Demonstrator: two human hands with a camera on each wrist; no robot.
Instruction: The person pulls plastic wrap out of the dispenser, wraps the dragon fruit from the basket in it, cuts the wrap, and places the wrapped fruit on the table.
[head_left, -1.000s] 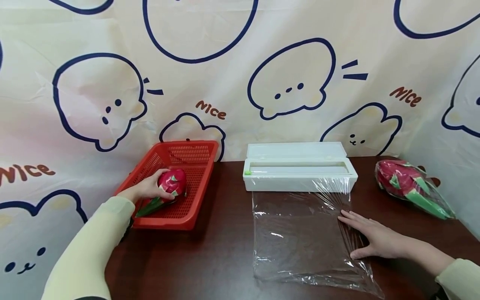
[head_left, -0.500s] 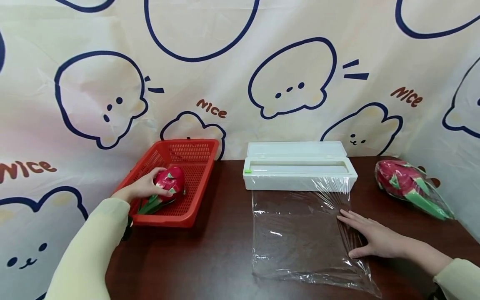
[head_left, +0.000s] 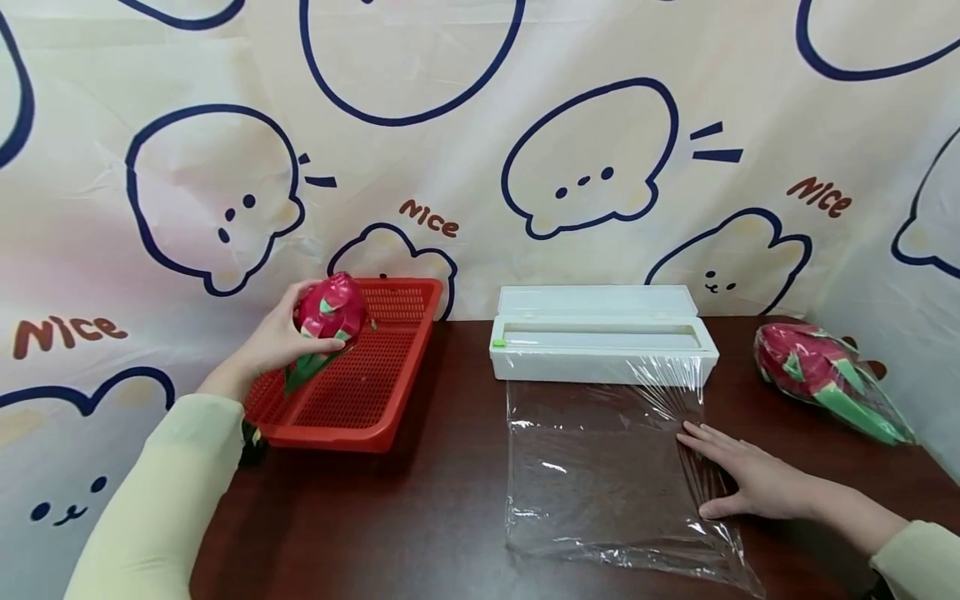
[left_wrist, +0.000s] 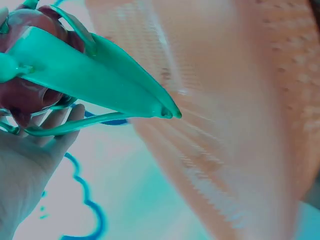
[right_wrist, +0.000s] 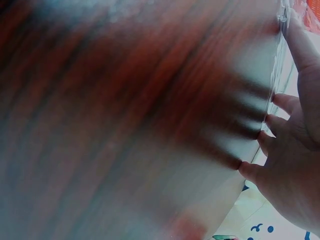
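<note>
My left hand point(head_left: 273, 333) grips a pink dragon fruit point(head_left: 335, 307) with green leaf tips, above the left part of a red plastic basket point(head_left: 401, 379). In the left wrist view the dragon fruit point(left_wrist: 37, 60) points its long green leaves toward the basket wall point(left_wrist: 200, 100). Fingers spread, my right hand point(head_left: 757, 477) presses on the right edge of a sheet of cling film point(head_left: 592, 483) lying on the table. The film runs out from a white cling film dispenser point(head_left: 600, 367), whose lid stands up. In the right wrist view the fingertips of that hand point(right_wrist: 290, 145) touch the tabletop.
At the far right lies another dragon fruit point(head_left: 817, 371) wrapped in clear film. The dark brown wooden table point(head_left: 435, 517) ends at a patterned cloth backdrop point(head_left: 465, 150) behind and at the right side.
My left hand has lifted the dragon fruit up from the basket floor, moving it slightly back and left. The right hand and the cling film keep their place.
</note>
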